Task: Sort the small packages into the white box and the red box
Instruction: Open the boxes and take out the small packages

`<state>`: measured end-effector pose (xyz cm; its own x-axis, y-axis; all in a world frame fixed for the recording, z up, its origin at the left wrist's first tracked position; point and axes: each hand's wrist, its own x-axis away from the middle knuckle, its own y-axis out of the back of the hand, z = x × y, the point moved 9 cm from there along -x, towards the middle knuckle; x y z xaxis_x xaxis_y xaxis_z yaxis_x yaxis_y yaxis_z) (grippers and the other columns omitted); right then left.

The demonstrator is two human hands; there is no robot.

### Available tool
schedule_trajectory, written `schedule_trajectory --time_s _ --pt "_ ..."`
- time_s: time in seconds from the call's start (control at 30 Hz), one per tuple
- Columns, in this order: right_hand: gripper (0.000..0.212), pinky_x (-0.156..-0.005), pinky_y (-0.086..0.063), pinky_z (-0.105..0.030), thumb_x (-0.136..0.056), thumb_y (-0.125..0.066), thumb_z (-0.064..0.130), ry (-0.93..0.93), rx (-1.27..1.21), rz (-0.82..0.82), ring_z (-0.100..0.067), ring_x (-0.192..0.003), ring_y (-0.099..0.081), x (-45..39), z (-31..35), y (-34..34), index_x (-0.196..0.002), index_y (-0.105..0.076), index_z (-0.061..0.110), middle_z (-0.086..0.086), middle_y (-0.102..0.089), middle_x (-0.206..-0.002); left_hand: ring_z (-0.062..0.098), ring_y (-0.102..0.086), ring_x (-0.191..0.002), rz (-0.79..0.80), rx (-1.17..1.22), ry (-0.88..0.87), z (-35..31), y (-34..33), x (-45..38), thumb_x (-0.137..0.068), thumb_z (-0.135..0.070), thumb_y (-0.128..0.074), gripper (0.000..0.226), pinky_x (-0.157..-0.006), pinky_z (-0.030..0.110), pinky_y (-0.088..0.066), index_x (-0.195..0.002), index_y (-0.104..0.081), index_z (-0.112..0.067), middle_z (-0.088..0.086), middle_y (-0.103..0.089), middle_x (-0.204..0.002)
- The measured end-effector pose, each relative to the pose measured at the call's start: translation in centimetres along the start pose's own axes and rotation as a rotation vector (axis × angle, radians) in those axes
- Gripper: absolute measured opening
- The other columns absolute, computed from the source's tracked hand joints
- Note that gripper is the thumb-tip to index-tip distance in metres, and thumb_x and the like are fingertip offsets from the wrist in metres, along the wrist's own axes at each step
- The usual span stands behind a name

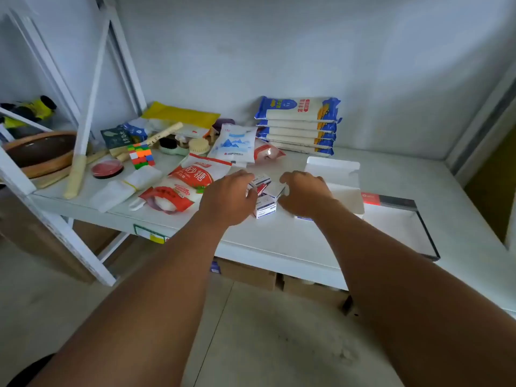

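A pile of small packages [265,203], white with blue or red print, lies near the front edge of the white shelf [282,233]. My left hand [227,198] closes on the pile from the left, thumb and fingers around a red and white package [262,188]. From the right, my right hand [305,194] curls its fingers around a plain white package [275,189]. The white box [339,170] stands open just behind my right hand. The red box [396,227], shallow with a red and dark rim, lies at the right and hangs over the shelf edge.
Sugar bags [195,174] and a red pouch [167,198] lie left of the pile. A blue and white bag [234,142] and stacked noodle packs [297,124] sit behind. A colour cube [141,155], a red lid [107,168], brushes and a wooden bowl [39,153] crowd the far left.
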<state>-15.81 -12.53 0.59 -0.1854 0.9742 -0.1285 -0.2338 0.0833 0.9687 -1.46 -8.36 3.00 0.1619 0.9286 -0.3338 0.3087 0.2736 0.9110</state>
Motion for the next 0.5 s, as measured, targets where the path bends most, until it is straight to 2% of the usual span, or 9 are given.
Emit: schedule_trajectory --time_s 0.1,0.23,0.4,0.5 --pt "0.054 -0.098 -0.04 -0.041 -0.079 -0.065 0.029 0.038 0.042 0.074 -0.025 -0.112 -0.057 -1.9 1.1 -1.6 -0.131 -0.052 0.026 -0.001 -0.061 -0.126 0.022 -0.062 -0.115 0.021 0.035 0.014 1.0 -0.9 -1.5 -0.096 -0.036 -0.048 0.041 -0.08 0.029 -0.051 -0.133 -0.054 -0.019 0.001 -0.061 -0.134" --pt "0.047 -0.093 -0.036 -0.044 -0.076 -0.065 0.029 0.048 0.129 0.133 -0.023 -0.111 -0.055 -3.9 1.0 -3.5 -0.122 -0.057 0.032 0.003 -0.063 -0.115 0.021 -0.064 -0.107 0.045 0.058 -0.015 1.7 -1.5 -3.1 -0.097 -0.033 -0.048 0.035 -0.074 0.025 -0.046 -0.126 -0.06 -0.017 0.003 -0.066 -0.125" --pt "0.049 -0.1 -0.03 -0.052 -0.078 -0.068 0.026 0.065 0.144 0.144 -0.024 -0.124 -0.045 -4.3 0.8 -4.2 -0.123 -0.05 0.03 0.004 -0.062 -0.121 0.021 -0.066 -0.095 -0.006 0.064 -0.021 2.5 -0.1 -3.9 -0.095 -0.029 -0.051 0.026 -0.07 0.028 -0.049 -0.112 -0.065 -0.015 0.004 -0.07 -0.108" --pt "0.045 -0.1 -0.03 -0.049 -0.079 -0.068 0.024 0.086 0.168 0.137 -0.024 -0.12 -0.047 -4.3 1.3 -3.9 -0.119 -0.048 0.027 0.001 -0.063 -0.118 0.02 -0.065 -0.092 -0.027 0.065 -0.025 2.7 0.6 -4.1 -0.094 -0.029 -0.051 0.025 -0.067 0.027 -0.043 -0.11 -0.065 -0.016 0.003 -0.07 -0.105"
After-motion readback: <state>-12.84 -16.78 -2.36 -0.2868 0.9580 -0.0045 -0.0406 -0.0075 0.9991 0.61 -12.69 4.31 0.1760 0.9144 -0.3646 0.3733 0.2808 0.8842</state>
